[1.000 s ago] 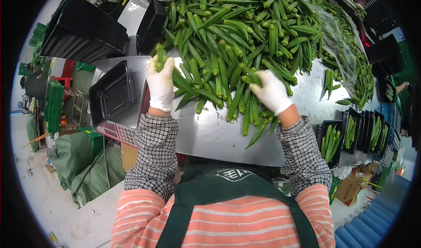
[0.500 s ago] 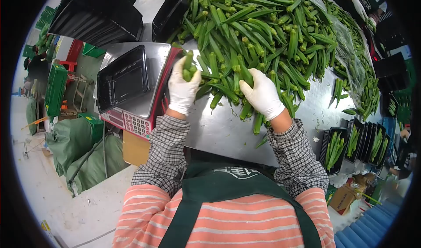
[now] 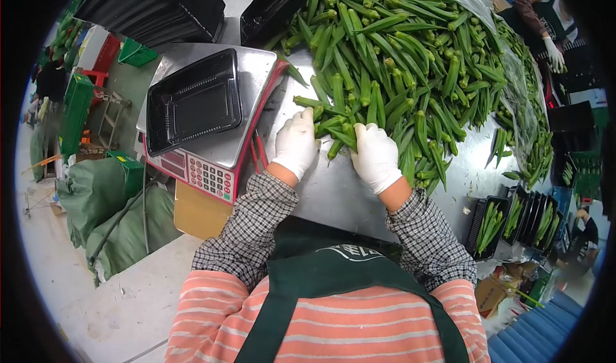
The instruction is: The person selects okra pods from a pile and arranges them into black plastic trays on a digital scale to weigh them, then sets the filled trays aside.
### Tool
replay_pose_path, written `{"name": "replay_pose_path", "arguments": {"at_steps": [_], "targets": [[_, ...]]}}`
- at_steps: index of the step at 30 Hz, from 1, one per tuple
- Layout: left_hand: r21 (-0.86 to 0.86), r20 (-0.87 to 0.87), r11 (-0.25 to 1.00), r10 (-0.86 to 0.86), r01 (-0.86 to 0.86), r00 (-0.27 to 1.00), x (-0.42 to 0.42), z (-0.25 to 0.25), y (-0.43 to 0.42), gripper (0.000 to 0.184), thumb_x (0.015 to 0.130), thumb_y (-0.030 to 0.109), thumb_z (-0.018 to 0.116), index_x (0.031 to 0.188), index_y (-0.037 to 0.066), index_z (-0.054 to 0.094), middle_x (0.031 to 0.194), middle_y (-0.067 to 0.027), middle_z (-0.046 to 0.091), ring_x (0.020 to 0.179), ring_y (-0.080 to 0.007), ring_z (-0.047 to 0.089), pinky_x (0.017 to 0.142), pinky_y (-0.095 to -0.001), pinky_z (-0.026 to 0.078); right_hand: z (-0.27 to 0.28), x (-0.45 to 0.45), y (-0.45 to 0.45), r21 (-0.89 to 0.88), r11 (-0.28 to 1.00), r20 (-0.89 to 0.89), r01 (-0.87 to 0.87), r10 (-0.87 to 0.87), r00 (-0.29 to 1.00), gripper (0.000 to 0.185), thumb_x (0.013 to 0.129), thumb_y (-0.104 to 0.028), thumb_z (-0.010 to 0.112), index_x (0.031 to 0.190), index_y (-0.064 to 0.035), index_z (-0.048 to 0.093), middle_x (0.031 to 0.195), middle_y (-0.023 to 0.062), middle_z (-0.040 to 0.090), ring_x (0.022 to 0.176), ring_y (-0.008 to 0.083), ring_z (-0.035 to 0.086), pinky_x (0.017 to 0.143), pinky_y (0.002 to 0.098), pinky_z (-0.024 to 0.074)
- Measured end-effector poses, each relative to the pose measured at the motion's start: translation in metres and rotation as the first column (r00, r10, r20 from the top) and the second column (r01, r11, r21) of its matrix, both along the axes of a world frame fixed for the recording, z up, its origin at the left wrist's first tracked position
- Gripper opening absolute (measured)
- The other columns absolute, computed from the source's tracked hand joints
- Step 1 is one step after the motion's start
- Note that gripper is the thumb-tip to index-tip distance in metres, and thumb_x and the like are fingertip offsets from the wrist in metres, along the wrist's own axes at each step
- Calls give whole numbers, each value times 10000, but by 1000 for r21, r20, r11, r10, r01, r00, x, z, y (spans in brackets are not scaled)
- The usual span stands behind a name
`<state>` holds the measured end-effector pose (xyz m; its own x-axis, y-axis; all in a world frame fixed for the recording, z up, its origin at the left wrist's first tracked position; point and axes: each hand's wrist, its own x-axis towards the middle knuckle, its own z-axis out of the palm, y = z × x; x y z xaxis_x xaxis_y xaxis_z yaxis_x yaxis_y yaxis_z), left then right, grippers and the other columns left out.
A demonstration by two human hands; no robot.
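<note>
okra (image 3: 410,61) heaped on the metal table (image 3: 333,193); left hand (image 3: 296,146) grasping pods at the near edge, right hand (image 3: 376,159) curled against others, grip unclear; light, even fingertip pressure limits bruising.

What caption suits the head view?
Gloved left hand and gloved right hand at an okra pile, beside a scale bearing a black tray.

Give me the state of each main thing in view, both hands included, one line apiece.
Left hand: gloved, fingers against okra, grip unclear
Right hand: gloved, fingers against okra, grip unclear
Okra: mostly heaped loose on the table
Black tray: open side up, on the scale
Scale: bearing that tray, display unreadable
Filled tray: uncovered, okra inside
</note>
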<state>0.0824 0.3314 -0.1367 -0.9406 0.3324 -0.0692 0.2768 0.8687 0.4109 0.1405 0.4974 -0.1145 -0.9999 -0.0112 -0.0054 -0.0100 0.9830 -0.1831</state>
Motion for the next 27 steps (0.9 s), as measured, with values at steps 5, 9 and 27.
{"name": "replay_pose_path", "arguments": {"at_steps": [5,9,27], "targets": [[-101,-32,995,-3,0,999,4,-9,-3,510,691,129,681,1150,60,469,920,-152,601,862,-321,592,746,-408,483,8,6,14,-13,999,-62,37,-38,997,233,682,-117,622,901,-50,577,832,132,590,770,298,607,661,394,509],[-74,-28,995,-72,69,997,13,-3,-11,500,686,119,663,1144,53,472,871,-154,589,821,-321,585,709,-416,483,16,16,38,-446,882,-128,151,-230,965,283,736,-110,613,1005,-23,603,906,163,633,806,276,632,705,353,506],[150,-532,896,-283,418,798,33,182,-176,571,580,-46,693,1124,13,530,994,-139,604,814,-305,597,719,-359,488,136,-160,-180,-486,684,-122,-544,563,817,480,749,-300,644,1121,0,598,1005,170,650,936,294,627,844,347,483]]}}
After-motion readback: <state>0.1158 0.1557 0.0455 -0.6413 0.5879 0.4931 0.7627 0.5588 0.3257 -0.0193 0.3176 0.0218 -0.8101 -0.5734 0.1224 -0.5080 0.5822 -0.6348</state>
